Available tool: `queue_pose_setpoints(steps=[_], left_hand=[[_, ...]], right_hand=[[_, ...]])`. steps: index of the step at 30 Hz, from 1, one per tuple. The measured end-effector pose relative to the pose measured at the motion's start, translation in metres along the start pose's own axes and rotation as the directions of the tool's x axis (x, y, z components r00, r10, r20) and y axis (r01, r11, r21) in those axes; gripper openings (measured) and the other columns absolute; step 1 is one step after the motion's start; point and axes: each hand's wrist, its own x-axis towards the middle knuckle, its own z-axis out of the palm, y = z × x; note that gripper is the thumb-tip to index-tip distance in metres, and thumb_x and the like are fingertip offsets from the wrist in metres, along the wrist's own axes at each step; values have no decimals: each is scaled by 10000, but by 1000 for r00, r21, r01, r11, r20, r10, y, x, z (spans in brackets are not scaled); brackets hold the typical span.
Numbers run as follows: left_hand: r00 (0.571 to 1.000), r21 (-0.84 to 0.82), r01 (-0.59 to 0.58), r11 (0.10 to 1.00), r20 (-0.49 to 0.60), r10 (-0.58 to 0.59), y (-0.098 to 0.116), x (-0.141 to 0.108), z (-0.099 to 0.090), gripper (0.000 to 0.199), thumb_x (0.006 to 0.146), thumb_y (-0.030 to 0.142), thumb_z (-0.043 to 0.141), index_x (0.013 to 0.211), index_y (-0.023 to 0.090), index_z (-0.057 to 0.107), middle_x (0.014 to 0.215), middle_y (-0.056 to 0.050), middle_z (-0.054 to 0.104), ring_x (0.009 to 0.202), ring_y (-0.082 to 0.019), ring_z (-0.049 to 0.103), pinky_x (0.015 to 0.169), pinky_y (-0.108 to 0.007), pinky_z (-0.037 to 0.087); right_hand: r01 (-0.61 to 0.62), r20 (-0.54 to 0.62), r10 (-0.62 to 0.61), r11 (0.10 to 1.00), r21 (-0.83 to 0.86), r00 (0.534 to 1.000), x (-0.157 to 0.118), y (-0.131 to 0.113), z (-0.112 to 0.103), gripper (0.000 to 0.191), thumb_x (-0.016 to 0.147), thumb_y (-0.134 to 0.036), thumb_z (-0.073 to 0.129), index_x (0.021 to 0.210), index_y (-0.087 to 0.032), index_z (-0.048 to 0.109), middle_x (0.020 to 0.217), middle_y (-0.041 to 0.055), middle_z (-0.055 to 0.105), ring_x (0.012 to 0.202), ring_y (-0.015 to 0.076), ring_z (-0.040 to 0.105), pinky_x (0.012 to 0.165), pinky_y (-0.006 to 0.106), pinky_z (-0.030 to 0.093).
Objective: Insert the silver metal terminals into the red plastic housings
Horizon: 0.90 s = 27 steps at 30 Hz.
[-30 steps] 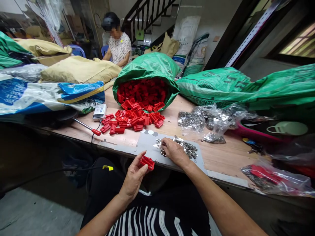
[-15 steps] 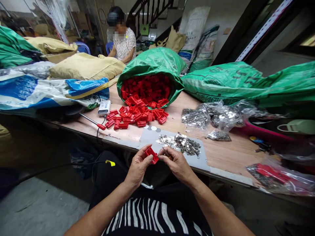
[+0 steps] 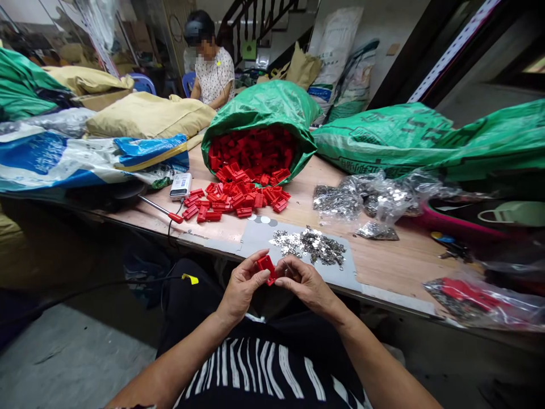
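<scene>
Above my lap, near the table edge, my left hand (image 3: 244,284) grips a small red plastic housing (image 3: 266,267), tilted with its hollow side showing. Bent fingers of my right hand (image 3: 300,281) press together at the housing's right edge. Whatever lies within those fingers is too small or hidden to name. Just beyond my hands, a pile of small shiny metal pieces (image 3: 315,245) lies on a grey mat (image 3: 255,238). Several more red housings (image 3: 234,199) are heaped on the table, spilling from the mouth of a green woven sack (image 3: 272,99).
Clear bags of metal pieces (image 3: 338,201) lie to the right, near a pink tray (image 3: 451,224). A bag with red and metal parts (image 3: 481,301) rests at the right edge. At left are a red-handled tool (image 3: 164,210) and a white device (image 3: 180,186). Another person (image 3: 213,74) sits beyond.
The red housing has turned more upright in my left hand and shifted slightly right. My right fingers have curled in closer at its edge.
</scene>
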Motion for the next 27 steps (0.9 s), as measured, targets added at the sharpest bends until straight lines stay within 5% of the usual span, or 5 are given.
queue_pose_setpoints(steps=[4,9,13,18,27], left_hand=[[1000,36,-21,999,0,21,0,2,-2,436,758,253,712,1184,231,621,1006,-40,702,954,-171,627,886,-285,459],[988,277,-148,949,-2,155,-1,13,-12,411,686,234,763,1067,228,608,1100,-47,670,923,-182,645,845,-297,496],[945,584,-301,754,78,317,-2,27,-23,386,701,222,743,1062,245,609,1023,-29,694,836,-170,653,822,-302,504],[918,741,-362,566,179,353,-2,42,-30,425,697,207,737,1109,273,658,996,-24,717,888,-200,658,890,-352,490],[930,735,-350,580,202,306,-2,48,-33,482,682,186,741,1144,296,662,1032,-29,732,925,-216,675,880,-357,508]], right_hand=[[-12,-23,13,999,42,1000,-3,6,-2,216,843,-371,607,973,-223,519,845,-5,558,758,135,537,707,248,455],[17,-88,-32,986,-166,996,-2,15,-5,250,948,-342,421,1115,-228,567,993,53,582,905,177,558,828,313,460],[60,-111,-101,944,-325,989,4,19,-4,272,929,-278,442,1131,-235,621,936,64,590,913,194,572,829,328,466],[23,-140,-88,912,-409,986,12,22,-1,219,879,-226,521,1068,-221,632,888,44,660,807,180,611,771,319,480],[87,-64,-131,882,-464,989,22,25,-2,172,838,-140,559,926,-216,686,899,44,673,840,167,623,774,296,487]])
